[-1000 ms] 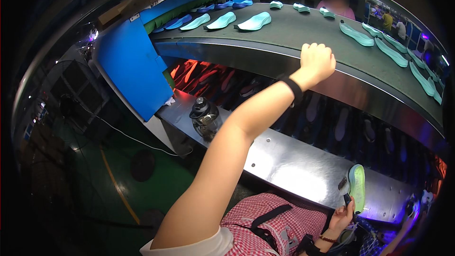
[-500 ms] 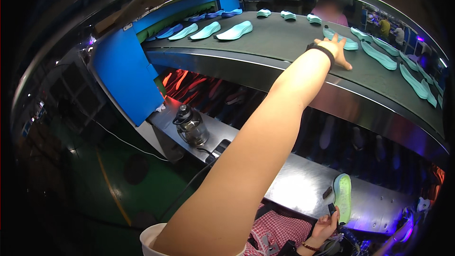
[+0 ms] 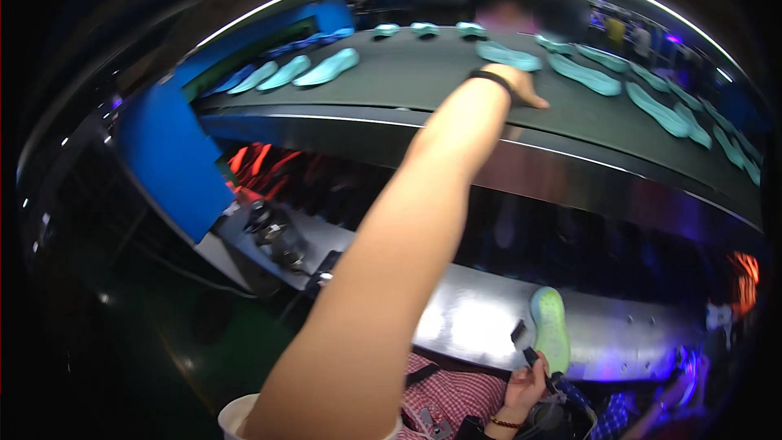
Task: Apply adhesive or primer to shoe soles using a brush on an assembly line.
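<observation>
Stretched far out over the dark conveyor belt [image 3: 407,85], my left hand [image 3: 520,84] is at the near edge of a pale turquoise shoe sole [image 3: 507,55]. Its thumb sticks out to the right; the other fingers are mostly hidden, so whether they grip the sole does not show. Low on the right, my right hand [image 3: 528,383] is closed around the black handle of a small brush [image 3: 531,356]. The dark bristle end lies toward the steel bench. Beside it on the bench rests a yellow-green sole [image 3: 551,330] with a turquoise rim.
More turquoise soles [image 3: 582,75] lie along the belt on both sides. A blue machine housing [image 3: 163,155] stands at the left. On the steel bench [image 3: 464,310] below the belt is a dark-lidded glass jug [image 3: 275,236]. Beyond the belt is a blurred person [image 3: 505,12].
The view has swung, shifting the scene leftward. My left hand's spread fingers, earlier visible over the sole, are now mostly hidden at its near edge. My right hand still holds the brush.
</observation>
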Action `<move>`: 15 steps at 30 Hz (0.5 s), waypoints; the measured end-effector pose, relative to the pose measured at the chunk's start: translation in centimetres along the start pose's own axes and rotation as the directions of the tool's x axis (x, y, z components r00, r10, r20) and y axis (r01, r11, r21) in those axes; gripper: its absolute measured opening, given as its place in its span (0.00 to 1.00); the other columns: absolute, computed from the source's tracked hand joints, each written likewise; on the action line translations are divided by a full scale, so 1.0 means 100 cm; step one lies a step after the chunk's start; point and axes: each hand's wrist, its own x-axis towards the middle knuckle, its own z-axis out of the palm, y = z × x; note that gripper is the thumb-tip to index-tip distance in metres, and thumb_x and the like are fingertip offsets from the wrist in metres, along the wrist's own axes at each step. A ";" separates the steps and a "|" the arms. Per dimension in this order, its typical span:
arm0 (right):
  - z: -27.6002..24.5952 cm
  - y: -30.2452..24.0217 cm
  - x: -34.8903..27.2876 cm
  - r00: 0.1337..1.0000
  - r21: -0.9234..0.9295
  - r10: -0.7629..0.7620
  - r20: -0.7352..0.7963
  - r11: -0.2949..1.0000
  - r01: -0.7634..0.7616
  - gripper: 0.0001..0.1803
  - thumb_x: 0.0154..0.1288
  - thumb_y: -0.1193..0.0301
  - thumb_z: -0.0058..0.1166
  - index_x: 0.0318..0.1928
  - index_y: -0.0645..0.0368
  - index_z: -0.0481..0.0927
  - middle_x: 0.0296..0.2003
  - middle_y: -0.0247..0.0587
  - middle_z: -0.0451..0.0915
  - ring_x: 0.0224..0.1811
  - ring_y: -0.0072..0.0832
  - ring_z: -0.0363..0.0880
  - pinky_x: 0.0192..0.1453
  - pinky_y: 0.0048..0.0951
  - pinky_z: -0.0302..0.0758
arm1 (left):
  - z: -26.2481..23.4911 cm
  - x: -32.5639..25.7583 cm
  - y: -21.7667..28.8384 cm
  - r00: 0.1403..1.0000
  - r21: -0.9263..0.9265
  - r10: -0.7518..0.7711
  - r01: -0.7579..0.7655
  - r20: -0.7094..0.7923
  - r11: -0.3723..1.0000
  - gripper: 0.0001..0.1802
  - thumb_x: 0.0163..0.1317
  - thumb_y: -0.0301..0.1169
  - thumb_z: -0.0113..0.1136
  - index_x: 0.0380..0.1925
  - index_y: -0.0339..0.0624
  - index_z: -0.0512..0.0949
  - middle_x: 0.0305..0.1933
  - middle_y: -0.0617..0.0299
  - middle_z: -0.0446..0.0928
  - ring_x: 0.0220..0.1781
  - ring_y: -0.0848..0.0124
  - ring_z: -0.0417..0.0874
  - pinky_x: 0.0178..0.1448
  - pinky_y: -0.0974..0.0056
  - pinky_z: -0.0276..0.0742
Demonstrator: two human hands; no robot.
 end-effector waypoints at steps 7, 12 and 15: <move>0.013 -0.006 -0.004 1.000 0.021 -0.011 0.005 1.000 0.011 0.12 0.59 0.75 0.48 0.43 0.68 0.72 0.35 0.50 0.78 0.16 0.25 0.69 0.20 0.23 0.67 | -0.011 0.001 -0.019 0.942 0.149 -0.314 0.329 -0.118 0.932 0.54 0.37 0.66 0.59 0.61 0.42 0.60 0.66 0.50 0.55 0.66 0.54 0.60 0.64 0.48 0.59; 0.011 -0.007 0.001 0.999 -0.071 0.026 -0.030 0.997 -0.028 0.10 0.61 0.75 0.47 0.42 0.65 0.74 0.29 0.42 0.78 0.16 0.24 0.70 0.21 0.24 0.68 | -0.025 0.005 -0.006 0.946 0.119 -0.282 0.302 -0.158 0.946 0.57 0.39 0.58 0.64 0.65 0.45 0.49 0.70 0.57 0.47 0.70 0.55 0.51 0.66 0.45 0.51; 0.016 -0.008 0.001 0.998 -0.077 0.050 -0.041 0.996 -0.053 0.10 0.61 0.76 0.46 0.42 0.66 0.74 0.29 0.43 0.77 0.17 0.25 0.71 0.22 0.25 0.69 | -0.030 0.020 0.002 0.978 0.185 -0.107 0.141 -0.180 0.972 0.58 0.36 0.50 0.68 0.66 0.52 0.46 0.71 0.58 0.42 0.71 0.55 0.46 0.68 0.45 0.46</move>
